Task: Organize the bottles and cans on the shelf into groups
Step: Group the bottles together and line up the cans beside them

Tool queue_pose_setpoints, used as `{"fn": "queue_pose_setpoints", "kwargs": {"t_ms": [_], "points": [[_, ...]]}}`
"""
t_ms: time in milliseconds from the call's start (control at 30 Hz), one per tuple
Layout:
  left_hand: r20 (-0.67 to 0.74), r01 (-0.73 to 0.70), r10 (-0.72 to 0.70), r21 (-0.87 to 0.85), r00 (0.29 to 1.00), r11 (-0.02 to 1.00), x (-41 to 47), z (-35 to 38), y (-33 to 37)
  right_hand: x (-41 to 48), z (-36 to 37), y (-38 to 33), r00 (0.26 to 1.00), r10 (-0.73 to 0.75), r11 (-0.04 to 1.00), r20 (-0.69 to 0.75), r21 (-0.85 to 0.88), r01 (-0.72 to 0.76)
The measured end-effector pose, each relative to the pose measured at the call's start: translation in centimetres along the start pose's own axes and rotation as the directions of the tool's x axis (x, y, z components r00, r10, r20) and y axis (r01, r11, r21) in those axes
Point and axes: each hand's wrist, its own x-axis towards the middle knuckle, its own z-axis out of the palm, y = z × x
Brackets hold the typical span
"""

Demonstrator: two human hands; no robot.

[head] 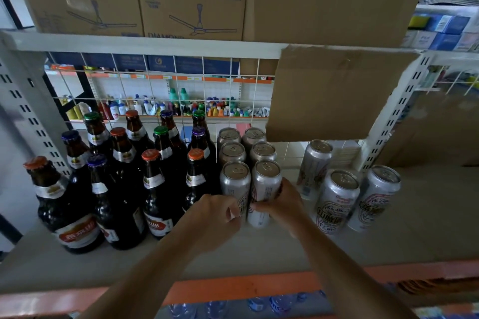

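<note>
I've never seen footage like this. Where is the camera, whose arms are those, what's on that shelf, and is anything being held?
No machine here: a person wears one wide-angle camera on the head, so you look down along their bare arms. On the shelf stand dark bottles with coloured caps at left, a block of silver cans in the middle, and three more cans to its right. The right hand grips the block's front right can. The left hand is curled against the front left can; whether it holds it is unclear.
</note>
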Motion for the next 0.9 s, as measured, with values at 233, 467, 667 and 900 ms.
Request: {"fn": "queue_pose_setpoints", "kwargs": {"t_ms": [233,467,667,900], "points": [[0.043,0.053,-0.051,-0.035,0.998,0.998,0.2,0.6,0.4,0.2,-2.0,-0.8,0.972,-0.027,0.996,0.232,0.087,0.007],[0.105,0.108,-0.102,-0.048,0.989,0.993,0.3,1.1,0.4,1.2,-3.0,-1.5,0.940,-0.116,0.986,0.322,0.148,0.071],[0.104,0.118,-0.110,-0.069,0.988,0.991,0.1,1.1,0.2,1.8,-2.9,-0.9,0.942,-0.095,0.986,0.321,0.161,0.044],[0.117,0.120,-0.110,-0.076,0.987,0.990,-0.7,1.7,0.2,1.8,-2.4,-0.4,0.954,-0.048,0.991,0.296,0.135,0.008]]}}
